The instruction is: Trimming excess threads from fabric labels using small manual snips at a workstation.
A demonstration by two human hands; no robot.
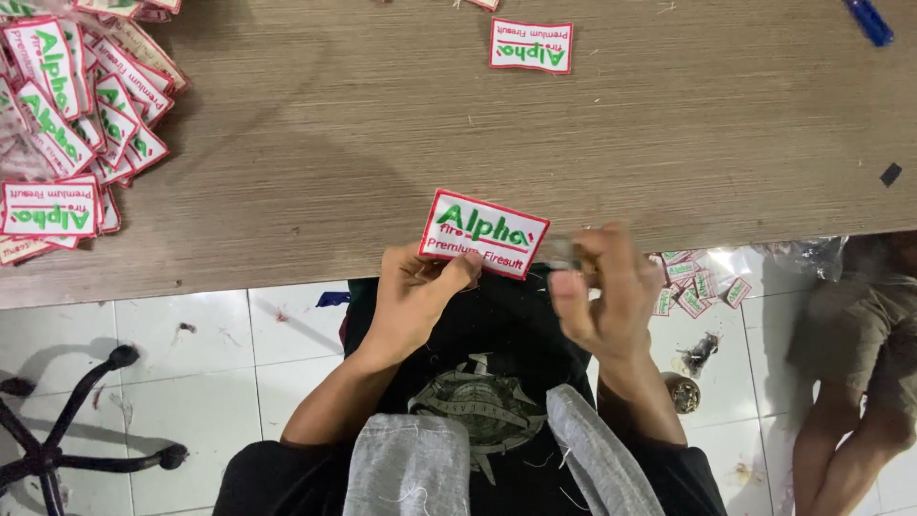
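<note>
Pinching the lower left edge of a patch (pixel 483 233), left hand (pixel 413 298) has thumb and fingers closed on it, holding it at the near edge of the desk (pixel 382 134).

Patch look: white rectangle, red stitched border, large green lettering on top, a smaller red line of text below. Tilted a little, right end lower. It sits half over the desk edge, half over the person's lap.

Right hand (pixel 602 287) is just right of the patch, fingers curled around a small blurred object; can't tell what it is, looks metallic or clear. Fingers mostly closed. Can't tell if this hand touches the patch's right end.

Further out:
- one matching patch (pixel 531 45) lying alone at the far side of the desk, flipped the other way round
- a heap of matching patches (pixel 72 115) on the desk's left end, overlapping
- a blue object (pixel 869 21) at the desk's far right corner, partly cut off
- more small patches (pixel 695 285) scattered on the white tiled floor (pixel 191 363) under the desk's right part
- black chair base (pixel 67 420) on the floor at left
- another person's legs (pixel 860 373) at the right edge
</note>
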